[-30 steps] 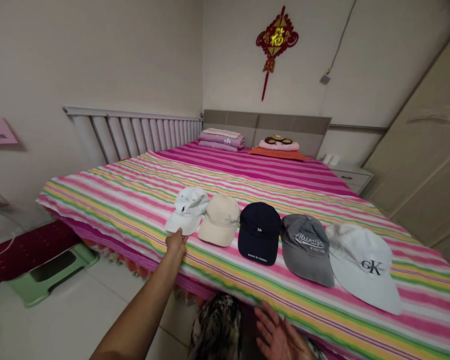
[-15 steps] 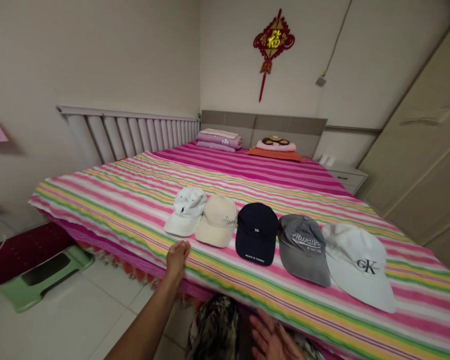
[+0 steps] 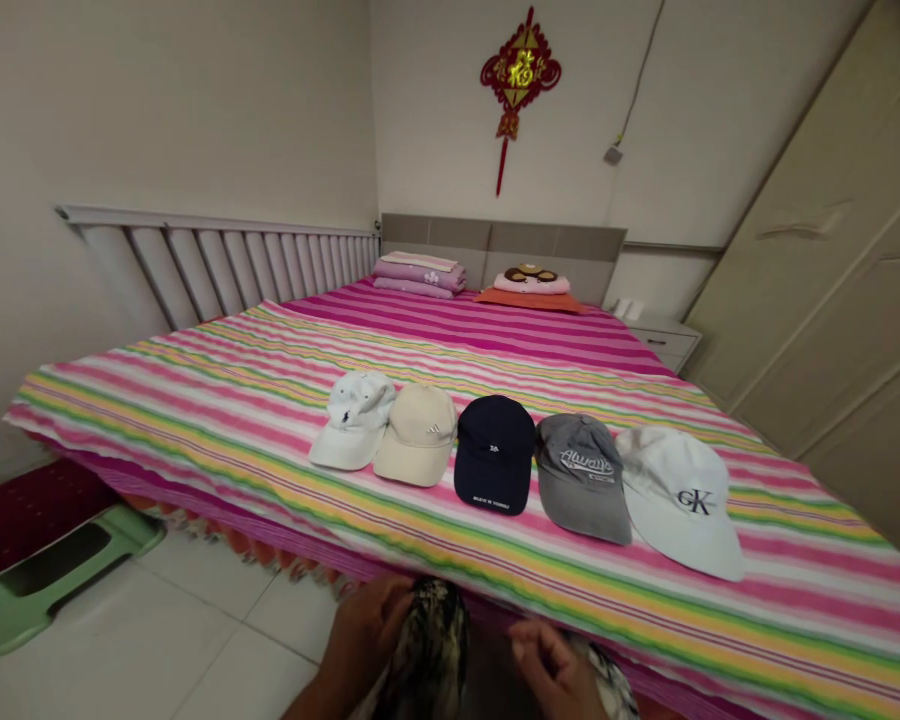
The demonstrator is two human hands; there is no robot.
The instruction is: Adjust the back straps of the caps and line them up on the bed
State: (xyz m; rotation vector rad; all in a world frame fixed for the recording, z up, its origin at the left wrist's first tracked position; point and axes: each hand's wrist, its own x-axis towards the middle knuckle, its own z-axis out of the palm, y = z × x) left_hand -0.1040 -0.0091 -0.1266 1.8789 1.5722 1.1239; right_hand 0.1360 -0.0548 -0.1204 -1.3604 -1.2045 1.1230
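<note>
Several caps lie in a row on the striped bedspread [image 3: 195, 390], brims toward me: a white cap [image 3: 351, 420], a beige cap [image 3: 418, 435], a navy cap [image 3: 494, 455], a grey cap [image 3: 581, 478] and a white lettered cap [image 3: 679, 490]. Both hands are low at the picture's bottom edge, below the bed's near side. My left hand [image 3: 367, 630] curls against a dark patterned fabric [image 3: 431, 645] and seems to grip its left side. My right hand [image 3: 547, 660] is just right of that fabric, fingers bent inward, with nothing visible in them.
Folded purple bedding [image 3: 418, 275] and a pillow with a plush toy [image 3: 531, 285] lie at the headboard. A green stool with a red cushion [image 3: 37, 530] stands on the tiled floor at left. A nightstand [image 3: 656, 338] and wardrobe doors [image 3: 832, 290] are at right.
My left hand has left the white cap's brim and dropped back to the patterned fabric near my body. My right hand's fingers have curled in. The view has shifted, so the bed sits further left.
</note>
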